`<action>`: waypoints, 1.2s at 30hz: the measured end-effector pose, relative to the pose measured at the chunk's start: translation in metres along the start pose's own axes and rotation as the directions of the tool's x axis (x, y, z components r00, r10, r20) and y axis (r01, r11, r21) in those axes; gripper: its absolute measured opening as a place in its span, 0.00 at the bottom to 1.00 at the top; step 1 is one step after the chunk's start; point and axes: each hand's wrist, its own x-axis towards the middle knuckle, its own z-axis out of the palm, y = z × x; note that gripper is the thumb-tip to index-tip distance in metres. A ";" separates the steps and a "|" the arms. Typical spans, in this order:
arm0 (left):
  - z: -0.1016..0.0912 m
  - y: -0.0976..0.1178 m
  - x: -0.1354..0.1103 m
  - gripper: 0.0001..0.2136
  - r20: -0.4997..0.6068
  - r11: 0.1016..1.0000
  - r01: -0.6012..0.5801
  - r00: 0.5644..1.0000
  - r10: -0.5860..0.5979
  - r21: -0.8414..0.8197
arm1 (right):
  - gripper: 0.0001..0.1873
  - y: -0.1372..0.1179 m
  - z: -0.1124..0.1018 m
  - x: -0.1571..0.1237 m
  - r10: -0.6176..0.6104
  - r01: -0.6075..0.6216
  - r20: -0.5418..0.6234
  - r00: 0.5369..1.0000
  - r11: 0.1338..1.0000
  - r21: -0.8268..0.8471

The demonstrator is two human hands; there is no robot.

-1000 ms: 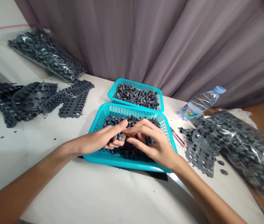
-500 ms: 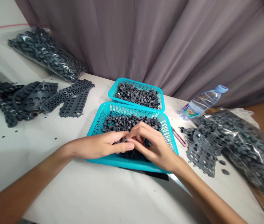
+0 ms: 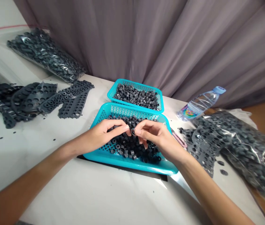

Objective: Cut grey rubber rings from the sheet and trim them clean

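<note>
Over the near turquoise basket [image 3: 113, 160], both my hands meet with their fingertips almost touching. My right hand [image 3: 157, 134] pinches a small dark rubber ring [image 3: 133, 132] between thumb and forefinger. Thumb and fingers of my left hand [image 3: 104, 132] are closed just beside that ring; whether anything is between them is hidden. Beneath the hands lie many loose dark rubber rings [image 3: 132, 153], spread over the basket's bottom, with bare mesh showing at the left.
Behind stands a second turquoise basket [image 3: 113, 99] of similar pieces. Perforated rubber sheets [image 3: 72, 106] and a filled plastic bag [image 3: 45, 56] lie left. On the right are a water bottle [image 3: 200, 104], a pink-handled tool [image 3: 179, 139], another perforated sheet [image 3: 202, 147] and a bulging bag [image 3: 251, 147].
My hands have lifted slightly and drawn apart, so a ring now shows at the right fingertips. More loose rings in the near basket are uncovered. The view has shifted a little.
</note>
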 end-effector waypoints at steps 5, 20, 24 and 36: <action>0.002 0.001 -0.001 0.17 0.031 0.995 0.020 0.999 -0.023 0.094 | 0.07 0.003 -0.003 0.003 0.019 -0.020 0.028 0.999 0.999 0.033; 0.000 -0.005 0.000 0.17 0.044 0.998 0.009 0.999 -0.012 0.067 | 0.12 0.000 -0.001 -0.001 -0.102 0.103 0.009 0.995 0.990 -0.094; 0.000 -0.002 0.000 0.16 0.047 1.000 0.016 0.999 -0.016 0.011 | 0.14 -0.001 0.001 -0.004 -0.230 0.247 0.097 0.968 0.939 -0.240; 0.001 0.004 -0.001 0.16 0.060 0.999 0.033 0.998 -0.034 0.016 | 0.12 0.004 0.004 -0.003 -0.277 0.275 0.044 0.960 0.897 -0.347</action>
